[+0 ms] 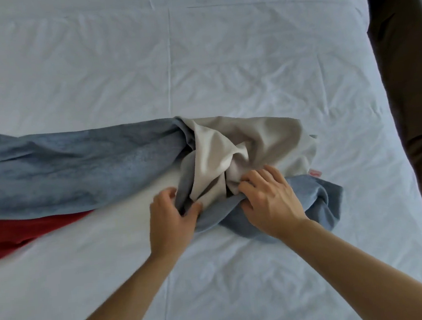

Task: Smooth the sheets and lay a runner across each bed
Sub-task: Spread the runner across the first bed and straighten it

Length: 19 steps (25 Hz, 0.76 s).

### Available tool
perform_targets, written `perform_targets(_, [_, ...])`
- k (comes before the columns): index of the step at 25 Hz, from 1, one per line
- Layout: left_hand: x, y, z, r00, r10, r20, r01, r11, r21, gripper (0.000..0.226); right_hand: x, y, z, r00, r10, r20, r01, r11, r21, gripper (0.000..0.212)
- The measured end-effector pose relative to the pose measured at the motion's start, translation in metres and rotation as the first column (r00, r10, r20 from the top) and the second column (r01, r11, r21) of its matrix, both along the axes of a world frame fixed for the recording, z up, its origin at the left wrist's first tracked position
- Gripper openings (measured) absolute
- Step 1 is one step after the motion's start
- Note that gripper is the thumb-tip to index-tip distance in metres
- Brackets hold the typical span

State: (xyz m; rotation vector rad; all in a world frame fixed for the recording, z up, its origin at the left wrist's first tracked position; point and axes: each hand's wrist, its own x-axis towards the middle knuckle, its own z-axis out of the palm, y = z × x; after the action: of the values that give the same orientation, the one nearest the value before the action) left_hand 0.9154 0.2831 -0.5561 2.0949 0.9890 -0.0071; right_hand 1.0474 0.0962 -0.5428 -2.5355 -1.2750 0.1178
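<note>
no readable text, small pink tag (315,173) on the runner (77,170), its print too blurred to read

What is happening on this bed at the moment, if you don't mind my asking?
A person is working on a blue runner that lies across a white sheet. Its left stretch is spread out, but the right end is bunched and twisted, showing a beige underside. The left hand and the right hand both grip the bunched cloth. A red cloth lies beside it. The sheet is creased.
</note>
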Motion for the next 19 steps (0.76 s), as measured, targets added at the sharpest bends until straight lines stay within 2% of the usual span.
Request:
perform_targets(1, [-0.003,-0.012,-0.002,0.983,0.132,-0.131,-0.157,0.965,-0.208,0.039,0.001,-0.004,0.003,1.0,-0.017,0.009,0.017,1.0,0.022,0.007])
perform_targets(2, [0.002,-0.023,-0.001,0.966,0.154,-0.205,-0.212,0.93,-0.3,0.033,0.004,-0.011,0.008,0.999,-0.036,0.025,0.035,0.999,0.039,0.006])
perform_targets(3, [0.012,-0.032,0.003,0.971,0.144,-0.19,-0.195,0.938,-0.288,0.026,0.011,-0.018,0.013,0.997,-0.063,0.043,0.061,0.997,0.055,0.006])
perform_targets(5, [0.046,-0.045,0.022,0.992,0.118,-0.036,-0.122,0.981,-0.153,0.023,0.034,-0.035,0.025,0.984,-0.153,0.088,0.145,0.985,0.089,0.005])
perform_targets(7, [0.091,-0.055,0.045,0.991,0.039,0.125,-0.038,0.999,-0.011,0.033,0.066,-0.053,0.038,0.958,-0.26,0.125,0.249,0.964,0.093,0.005])
perform_targets(11, [0.194,-0.059,0.066,0.963,-0.094,0.254,0.056,0.987,0.153,0.035,0.128,-0.085,0.052,0.893,-0.414,0.174,0.42,0.908,0.005,0.007])
perform_targets(16, [0.312,-0.032,0.054,0.989,-0.098,0.111,0.064,0.959,0.278,0.027,0.21,-0.116,0.052,0.806,-0.525,0.273,0.589,0.754,-0.291,0.018])
perform_targets(19, [0.354,-0.015,0.032,0.985,-0.159,-0.073,0.172,0.955,0.241,0.032,0.244,-0.108,0.038,0.774,-0.58,0.254,0.633,0.703,-0.324,0.025])
